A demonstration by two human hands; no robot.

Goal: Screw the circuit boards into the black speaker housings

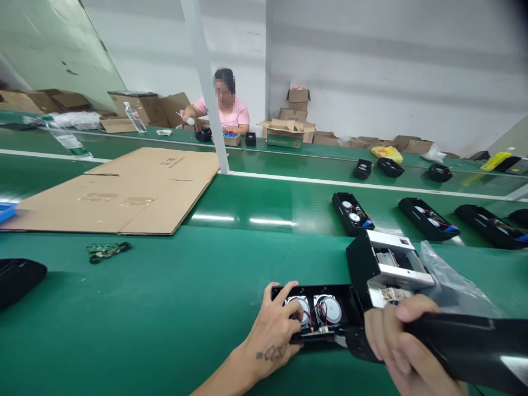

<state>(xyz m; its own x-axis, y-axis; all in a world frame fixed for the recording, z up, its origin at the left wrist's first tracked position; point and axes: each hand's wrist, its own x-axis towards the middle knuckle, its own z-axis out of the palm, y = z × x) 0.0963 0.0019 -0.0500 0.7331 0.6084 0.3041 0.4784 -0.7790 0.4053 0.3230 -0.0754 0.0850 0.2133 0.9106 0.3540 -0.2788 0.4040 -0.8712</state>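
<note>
Green assembly tables run across a white-walled room, with flattened and open cartons stacked along the far wall and a plastic bottle [135, 117] standing on the far table. A co-worker [225, 104] in a pink shirt sits beyond, working over a few small items. On the near table [165, 313] lie one flattened cardboard sheet [124, 192], one small circuit board [108, 252], and one black shell [16, 280] at the left edge.

Three open housings [352, 213] lie in a row ahead on the right, each showing two round speakers, and three closed black units [390, 166] sit on the table beyond them.

Closest to the person, a fourth open housing [325, 290] lies flat, holding two speakers [328, 309] and red and black wires. The left hand [272, 324], with a tattooed wrist, has a firm grip on it, thumb on the upper rim and fingers curled over the left speaker. Touching the housing's right end is a black unit [358, 269] with a silver bracket [391, 264], a clear plastic bag [454, 283] beside it. The right hand [402, 344] is clenched around a glossy black shell [466, 344].
</note>
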